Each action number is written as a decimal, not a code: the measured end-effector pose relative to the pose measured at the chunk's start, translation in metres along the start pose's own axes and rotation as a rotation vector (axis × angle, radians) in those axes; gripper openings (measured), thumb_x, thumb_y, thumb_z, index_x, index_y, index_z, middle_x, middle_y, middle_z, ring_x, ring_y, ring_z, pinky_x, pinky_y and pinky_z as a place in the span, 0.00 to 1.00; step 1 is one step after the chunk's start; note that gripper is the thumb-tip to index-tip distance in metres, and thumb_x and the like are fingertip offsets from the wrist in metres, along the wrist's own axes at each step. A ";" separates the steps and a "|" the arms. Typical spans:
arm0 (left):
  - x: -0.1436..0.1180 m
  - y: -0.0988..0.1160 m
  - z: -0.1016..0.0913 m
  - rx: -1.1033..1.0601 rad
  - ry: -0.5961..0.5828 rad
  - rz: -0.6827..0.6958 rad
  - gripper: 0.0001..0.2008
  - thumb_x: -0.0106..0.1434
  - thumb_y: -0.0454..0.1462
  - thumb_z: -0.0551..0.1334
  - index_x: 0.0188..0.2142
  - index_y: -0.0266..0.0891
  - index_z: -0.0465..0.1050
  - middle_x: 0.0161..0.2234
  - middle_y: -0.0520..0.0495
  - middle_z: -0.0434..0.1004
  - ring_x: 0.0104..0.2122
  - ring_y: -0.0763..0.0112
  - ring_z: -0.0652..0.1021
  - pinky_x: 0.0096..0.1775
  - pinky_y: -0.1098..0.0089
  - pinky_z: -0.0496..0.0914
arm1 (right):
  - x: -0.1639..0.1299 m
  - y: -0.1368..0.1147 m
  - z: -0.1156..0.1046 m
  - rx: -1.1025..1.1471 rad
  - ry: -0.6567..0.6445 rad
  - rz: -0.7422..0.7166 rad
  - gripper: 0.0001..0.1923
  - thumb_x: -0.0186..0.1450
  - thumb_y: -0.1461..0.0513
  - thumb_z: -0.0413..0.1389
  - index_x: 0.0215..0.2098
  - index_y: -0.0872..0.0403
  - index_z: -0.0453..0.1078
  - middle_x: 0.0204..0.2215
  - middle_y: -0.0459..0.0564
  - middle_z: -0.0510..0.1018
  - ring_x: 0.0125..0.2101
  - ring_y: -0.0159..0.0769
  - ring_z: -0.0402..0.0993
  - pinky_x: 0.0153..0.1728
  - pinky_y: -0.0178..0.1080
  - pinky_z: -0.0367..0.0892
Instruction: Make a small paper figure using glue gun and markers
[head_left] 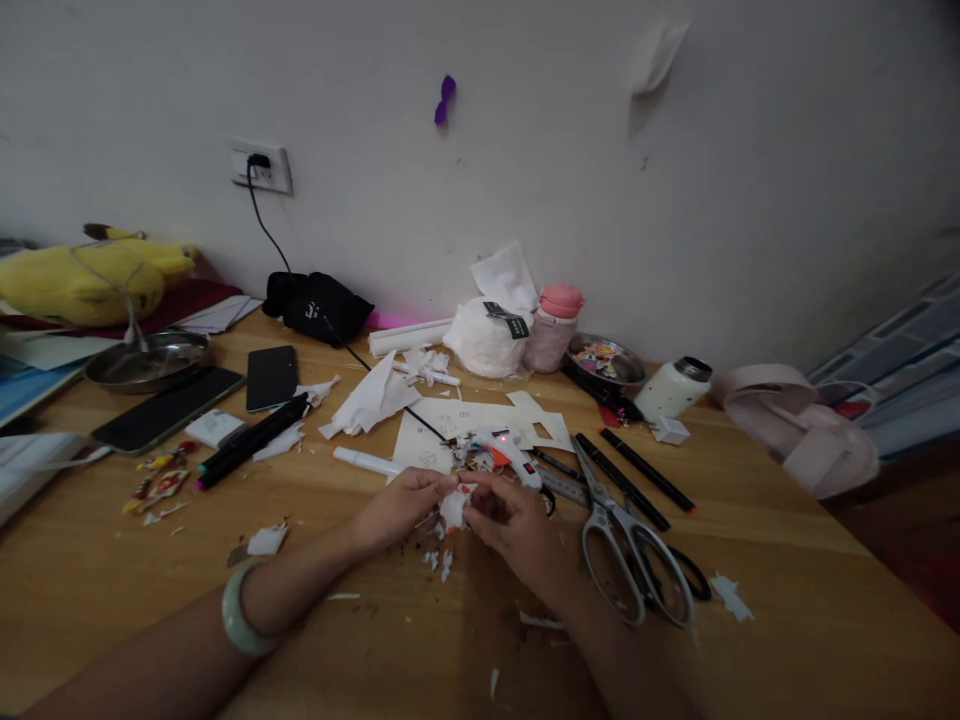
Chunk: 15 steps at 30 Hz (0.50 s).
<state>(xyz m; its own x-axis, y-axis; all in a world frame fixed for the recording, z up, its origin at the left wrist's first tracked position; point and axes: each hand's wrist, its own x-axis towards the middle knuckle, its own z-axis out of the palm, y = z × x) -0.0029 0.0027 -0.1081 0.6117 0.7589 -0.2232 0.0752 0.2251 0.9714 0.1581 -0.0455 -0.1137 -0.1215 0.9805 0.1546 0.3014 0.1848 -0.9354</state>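
Observation:
My left hand (pixel 409 510), with a pale green bangle on its wrist, pinches one edge of a small white paper piece (pixel 453 508) with red marks. On its other side, the fingers of my right hand (pixel 517 520) are closed on the same piece. Just beyond my hands lies a white glue gun (pixel 514 455) with a small red light lit, among paper scraps. Torn white bits (pixel 442 562) are scattered below my fingers. Large grey-handled scissors (pixel 637 560) rest to the right of my right hand.
Black markers (pixel 622 480) lie at the right, near an uncapped white bottle (pixel 675 388). A black cord runs from the wall socket (pixel 259 167) across the table. Phones (pixel 169 410), a metal dish (pixel 148 362) and a yellow plush toy (pixel 90 285) are at the left. Tissues (pixel 487 338) stand behind.

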 end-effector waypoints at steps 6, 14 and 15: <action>-0.002 0.000 0.003 -0.148 0.023 -0.071 0.21 0.53 0.52 0.56 0.22 0.33 0.66 0.13 0.57 0.60 0.12 0.83 0.52 0.15 0.77 0.46 | -0.001 -0.006 -0.001 -0.161 0.031 -0.155 0.09 0.58 0.60 0.52 0.34 0.55 0.71 0.25 0.47 0.72 0.27 0.30 0.65 0.30 0.33 0.60; -0.005 0.006 0.009 -0.232 0.079 -0.158 0.20 0.50 0.52 0.58 0.24 0.35 0.65 0.16 0.55 0.63 0.13 0.82 0.57 0.16 0.78 0.47 | -0.002 -0.005 0.005 -0.151 0.155 -0.036 0.10 0.58 0.58 0.51 0.30 0.57 0.70 0.25 0.49 0.72 0.27 0.32 0.67 0.27 0.33 0.62; -0.005 0.006 0.009 -0.228 0.093 -0.154 0.19 0.49 0.51 0.59 0.25 0.35 0.65 0.16 0.55 0.63 0.14 0.81 0.59 0.16 0.78 0.47 | -0.002 -0.004 0.006 -0.137 0.165 -0.026 0.11 0.58 0.58 0.51 0.30 0.57 0.70 0.25 0.50 0.72 0.27 0.32 0.67 0.28 0.34 0.63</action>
<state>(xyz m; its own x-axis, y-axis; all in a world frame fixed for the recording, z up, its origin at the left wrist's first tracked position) 0.0014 -0.0054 -0.1005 0.5313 0.7555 -0.3834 -0.0240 0.4658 0.8846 0.1518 -0.0483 -0.1125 0.0226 0.9708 0.2389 0.4277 0.2066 -0.8800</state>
